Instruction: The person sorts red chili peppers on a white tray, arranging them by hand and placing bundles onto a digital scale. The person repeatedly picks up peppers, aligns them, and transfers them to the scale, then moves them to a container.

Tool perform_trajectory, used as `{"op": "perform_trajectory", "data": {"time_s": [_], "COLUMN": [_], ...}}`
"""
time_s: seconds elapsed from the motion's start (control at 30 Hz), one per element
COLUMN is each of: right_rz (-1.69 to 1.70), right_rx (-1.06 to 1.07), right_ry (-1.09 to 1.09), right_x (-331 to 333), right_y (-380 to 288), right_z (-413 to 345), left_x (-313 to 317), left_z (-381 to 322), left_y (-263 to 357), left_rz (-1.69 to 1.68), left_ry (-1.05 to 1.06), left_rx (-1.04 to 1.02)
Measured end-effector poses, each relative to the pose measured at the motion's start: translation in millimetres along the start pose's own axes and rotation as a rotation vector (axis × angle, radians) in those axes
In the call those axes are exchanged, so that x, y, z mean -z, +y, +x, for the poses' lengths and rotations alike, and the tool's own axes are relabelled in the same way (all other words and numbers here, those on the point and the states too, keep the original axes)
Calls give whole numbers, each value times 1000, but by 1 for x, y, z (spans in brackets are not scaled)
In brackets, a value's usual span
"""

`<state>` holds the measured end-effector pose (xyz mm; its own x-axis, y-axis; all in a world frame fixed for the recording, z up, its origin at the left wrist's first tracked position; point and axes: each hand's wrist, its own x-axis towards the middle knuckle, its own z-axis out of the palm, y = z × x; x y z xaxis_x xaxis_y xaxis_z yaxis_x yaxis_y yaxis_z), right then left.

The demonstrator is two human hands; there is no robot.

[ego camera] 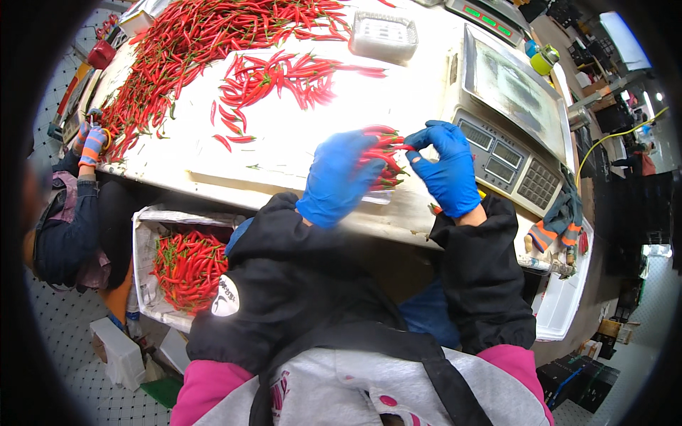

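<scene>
My left hand (337, 178), in a blue glove and slightly blurred, curls over a bunch of red chilli peppers (381, 157). Part of a clear plastic tray (379, 197) shows beneath that bunch; the rest of it is hidden. On the other side, my right hand (450, 168), also blue-gloved, pinches the end of one red chilli (405, 147) between thumb and fingers at the bunch's edge. Beyond my hands, a smaller spread of loose chillies (266, 80) lies on the white tabletop (277, 141).
A large chilli heap (213, 32) covers the far left. Stacked clear trays (383, 37) stand behind, and a weighing scale (506, 154) is close on the right. A lined crate of chillies (189, 271) sits below left. A co-worker's gloved hands (91, 141) work at the heap.
</scene>
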<state>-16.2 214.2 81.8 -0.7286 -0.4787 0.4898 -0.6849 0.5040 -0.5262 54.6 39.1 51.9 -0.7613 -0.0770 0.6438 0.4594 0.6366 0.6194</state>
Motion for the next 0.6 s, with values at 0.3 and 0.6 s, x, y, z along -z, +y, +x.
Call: {"op": "perform_trajectory", "data": {"time_s": [0.3,0.6], "right_rz": [221,136], "right_rx": [20,-206], "right_ry": [-67,-61], "right_x": [15,28], "right_y": [-19,-4], "right_z": [0,-2], "left_x": [72,254], "left_z": [-21,-149], "left_y": [5,-29], "left_rz": [-2,293], "left_ry": [-83,89], "left_rx": [187,918]}}
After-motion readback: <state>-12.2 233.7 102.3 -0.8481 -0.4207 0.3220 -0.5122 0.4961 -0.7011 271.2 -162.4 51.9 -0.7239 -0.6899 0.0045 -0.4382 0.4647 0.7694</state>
